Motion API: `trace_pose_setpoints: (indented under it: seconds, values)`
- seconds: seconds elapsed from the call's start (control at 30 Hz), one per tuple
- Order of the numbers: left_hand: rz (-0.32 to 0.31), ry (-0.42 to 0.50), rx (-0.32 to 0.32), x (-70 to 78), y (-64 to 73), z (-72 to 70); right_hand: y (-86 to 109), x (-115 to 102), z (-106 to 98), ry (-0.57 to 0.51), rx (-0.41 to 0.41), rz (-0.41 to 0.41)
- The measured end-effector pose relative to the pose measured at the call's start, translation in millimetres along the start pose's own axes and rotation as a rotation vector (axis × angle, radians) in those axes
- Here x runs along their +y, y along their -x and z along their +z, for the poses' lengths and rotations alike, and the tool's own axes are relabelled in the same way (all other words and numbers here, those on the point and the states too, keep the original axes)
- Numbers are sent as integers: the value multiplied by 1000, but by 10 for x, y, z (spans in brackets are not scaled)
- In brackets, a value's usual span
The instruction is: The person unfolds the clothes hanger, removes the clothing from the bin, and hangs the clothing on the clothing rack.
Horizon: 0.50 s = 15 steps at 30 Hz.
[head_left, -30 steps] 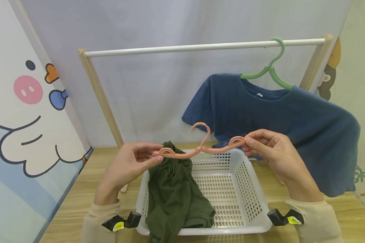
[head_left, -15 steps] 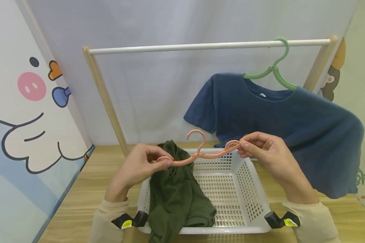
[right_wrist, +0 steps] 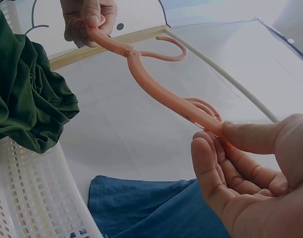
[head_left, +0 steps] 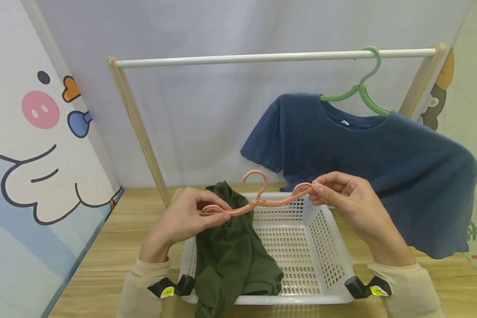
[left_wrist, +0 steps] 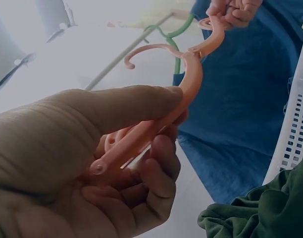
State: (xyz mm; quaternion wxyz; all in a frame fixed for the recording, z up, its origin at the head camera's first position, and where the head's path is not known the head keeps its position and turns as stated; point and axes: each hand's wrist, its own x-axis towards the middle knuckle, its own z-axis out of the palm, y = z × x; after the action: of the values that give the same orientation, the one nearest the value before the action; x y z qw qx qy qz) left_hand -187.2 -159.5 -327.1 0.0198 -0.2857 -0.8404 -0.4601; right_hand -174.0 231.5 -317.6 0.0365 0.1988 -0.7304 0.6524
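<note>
A salmon-pink plastic clothes hanger [head_left: 276, 202] is held level above the basket, its hook pointing up. My left hand [head_left: 191, 216] grips its left arm well in from the end, thumb on the near side and fingers curled behind, as the left wrist view shows. At the tip of the right arm, my right hand [head_left: 347, 198] pinches the hanger [right_wrist: 166, 96] between thumb and fingers. Below lies a dark green garment [head_left: 238, 251], bunched in the left part of the white basket [head_left: 343, 269] and draped over its front rim.
Behind stands a clothes rack with a white rail [head_left: 222, 58] and wooden legs. A blue T-shirt [head_left: 365, 163] hangs at its right on a green hanger [head_left: 367, 95]. The wooden tabletop [head_left: 103, 256] spreads around the basket. A cartoon-printed panel [head_left: 43, 154] stands at left.
My left hand has slid inward along the hanger's left arm, from its tip toward the middle. The hanger has shifted slightly left and its hook sits lower. My right hand keeps its pinch.
</note>
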Motion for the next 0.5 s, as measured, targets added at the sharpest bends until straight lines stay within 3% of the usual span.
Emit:
trace_pose_setpoints:
  seconds: [0.23, 0.5]
  values:
    - [-21, 62, -4, 0, 2, -10, 2, -5, -11, 33, -37, 37]
    - [12, 83, -39, 8, -3, -3, 16, -29, -18, 111, -63, 56]
